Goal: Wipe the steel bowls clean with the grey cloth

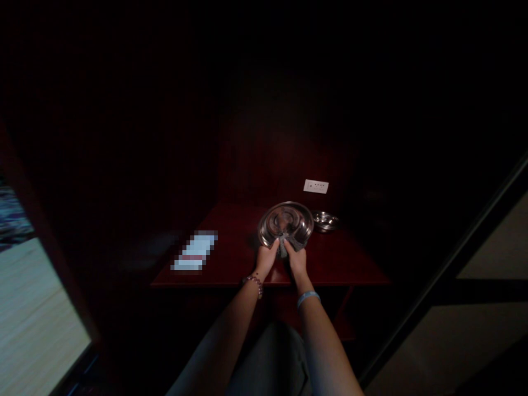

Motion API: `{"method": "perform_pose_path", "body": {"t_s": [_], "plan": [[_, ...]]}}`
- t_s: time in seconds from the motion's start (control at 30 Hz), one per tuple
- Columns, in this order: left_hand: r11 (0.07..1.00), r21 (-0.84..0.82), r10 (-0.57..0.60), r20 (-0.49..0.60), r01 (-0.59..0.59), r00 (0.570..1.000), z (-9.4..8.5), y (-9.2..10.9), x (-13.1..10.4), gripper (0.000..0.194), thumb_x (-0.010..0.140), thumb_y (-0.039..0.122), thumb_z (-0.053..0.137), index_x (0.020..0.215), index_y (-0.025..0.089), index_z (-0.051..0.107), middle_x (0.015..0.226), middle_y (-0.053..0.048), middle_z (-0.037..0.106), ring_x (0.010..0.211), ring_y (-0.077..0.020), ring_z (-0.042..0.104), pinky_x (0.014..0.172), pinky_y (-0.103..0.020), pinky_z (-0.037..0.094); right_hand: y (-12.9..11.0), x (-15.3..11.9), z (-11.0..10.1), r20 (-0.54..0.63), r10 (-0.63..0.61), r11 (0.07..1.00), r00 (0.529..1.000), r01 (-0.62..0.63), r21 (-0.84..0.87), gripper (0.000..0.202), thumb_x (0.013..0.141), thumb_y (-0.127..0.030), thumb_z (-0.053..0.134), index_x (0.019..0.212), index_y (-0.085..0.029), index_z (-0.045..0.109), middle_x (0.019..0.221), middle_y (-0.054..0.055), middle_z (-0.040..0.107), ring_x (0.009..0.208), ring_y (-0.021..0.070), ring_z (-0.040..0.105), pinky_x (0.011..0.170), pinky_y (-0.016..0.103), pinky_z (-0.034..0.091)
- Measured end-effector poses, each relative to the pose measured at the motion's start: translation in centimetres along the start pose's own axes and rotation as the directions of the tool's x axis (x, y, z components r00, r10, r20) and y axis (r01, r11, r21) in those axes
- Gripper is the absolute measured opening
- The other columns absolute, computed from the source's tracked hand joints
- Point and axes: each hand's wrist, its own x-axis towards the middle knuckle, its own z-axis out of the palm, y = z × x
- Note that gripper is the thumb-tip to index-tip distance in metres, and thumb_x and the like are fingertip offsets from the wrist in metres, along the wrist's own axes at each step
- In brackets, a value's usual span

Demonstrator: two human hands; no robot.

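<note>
Between my two hands a shiny round steel basin (284,217) is held tilted over the dark red shelf. My left hand (269,257) grips its near left rim, thumb on top. My right hand (296,257) holds the near right rim together with a crumpled grey cloth (297,243), part of which hangs between the two thumbs. Fingers beneath the basin are hidden. Just behind it, to the right, a smaller steel bowl (325,221) stands on the shelf, partly covered by the basin's edge.
The dark red shelf (231,269) has a back wall with a white socket panel (316,186). A blurred-out pale sheet (194,251) lies at the left. Dark side walls enclose the space. A pale wooden surface (39,319) shows at far left.
</note>
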Motion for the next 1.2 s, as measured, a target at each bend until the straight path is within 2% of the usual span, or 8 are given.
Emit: {"method": "perform_pose_path", "body": {"t_s": [0.2, 0.43, 0.83, 1.2], "plan": [[1.0, 0.019, -0.008, 0.005, 0.008, 1.0, 0.12, 0.17, -0.21, 0.03, 0.077, 0.031, 0.076, 0.1, 0.012, 0.074, 0.108, -0.013, 0.075, 0.106, -0.0253, 0.069, 0.102, -0.038, 0.048, -0.64, -0.6, -0.13, -0.107, -0.009, 0.998, 0.994, 0.003, -0.057, 0.053, 0.075, -0.052, 0.071, 0.105, -0.009, 0.074, 0.108, 0.013, 0.075, 0.101, 0.0259, 0.071, 0.091, 0.035, 0.054], [0.995, 0.064, 0.072, 0.006, -0.072, 0.997, 0.02, 0.11, -0.08, 0.029, 0.08, 0.026, 0.07, 0.104, 0.01, 0.074, 0.109, -0.014, 0.075, 0.106, -0.0245, 0.069, 0.103, -0.037, 0.047, -0.63, -0.65, -0.05, -0.109, 0.007, 0.997, 0.994, -0.015, -0.072, 0.059, 0.081, -0.059, 0.061, 0.105, -0.007, 0.073, 0.104, 0.015, 0.076, 0.095, 0.0269, 0.072, 0.08, 0.032, 0.056], [1.0, -0.026, 0.011, 0.01, -0.011, 1.0, 0.09, -0.07, -0.08, 0.031, 0.079, 0.028, 0.073, 0.106, 0.012, 0.073, 0.113, -0.012, 0.074, 0.109, -0.0229, 0.068, 0.104, -0.037, 0.046, -0.02, -0.06, -0.25, -0.061, 0.021, 0.999, 0.998, -0.023, -0.039, 0.051, 0.071, -0.048, 0.075, 0.107, -0.011, 0.074, 0.107, 0.01, 0.076, 0.099, 0.0254, 0.071, 0.093, 0.036, 0.053], [0.999, 0.027, 0.048, -0.015, -0.048, 0.999, 0.16, -0.29, 0.07, 0.034, 0.08, 0.025, 0.071, 0.111, 0.011, 0.071, 0.117, -0.013, 0.072, 0.112, -0.0225, 0.066, 0.105, -0.035, 0.045, -0.57, -0.55, -0.05, -0.098, 0.032, 0.999, 0.995, -0.034, -0.022, 0.059, 0.083, -0.058, 0.062, 0.113, -0.007, 0.071, 0.111, 0.015, 0.074, 0.099, 0.0246, 0.071, 0.084, 0.03, 0.055]]}}
